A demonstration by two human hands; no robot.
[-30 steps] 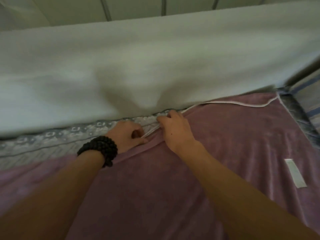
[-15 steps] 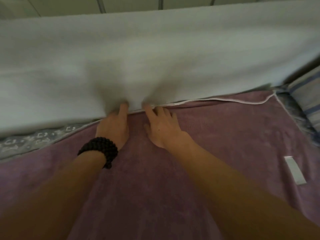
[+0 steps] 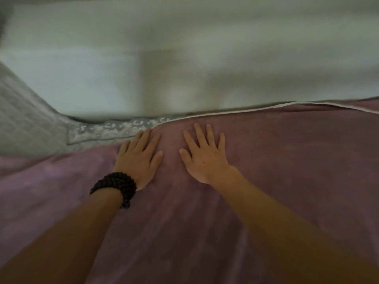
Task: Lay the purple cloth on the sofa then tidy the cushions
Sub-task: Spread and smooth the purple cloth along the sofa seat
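The purple cloth (image 3: pixel 266 181) is lying spread over the sofa seat, filling the picture from about 3 o'clock round through 6 to 9 o'clock, with soft folds running toward the bottom edge. Its white-piped hem (image 3: pixel 246 110) is running along the foot of the pale backrest (image 3: pixel 184 48), which is stretching across the whole 12 o'clock side and looking blurred. Both hands are lying palm-down on the cloth near the middle, close together but not touching. The left hand (image 3: pixel 139 158) is resting flat with its fingers nearly together, the fingertips (image 3: pixel 150 133) reaching the cloth's edge at about 11 o'clock of centre; its grip is fully open and holding nothing. A dark beaded bracelet (image 3: pixel 117 187) is wrapping the left wrist in several loops. The right hand (image 3: pixel 202 156) is sitting just to the 3 o'clock side of the left, fingers fanned apart and pointing toward 12 o'clock, the grip likewise wide open and clasping nothing, only pressing on the fabric. At 10 o'clock a strip of grey patterned seat cover (image 3: pixel 114 130) is showing uncovered between the cloth and the backrest, and a grey quilted surface (image 3: pixel 24 119) is rising at 9 o'clock.
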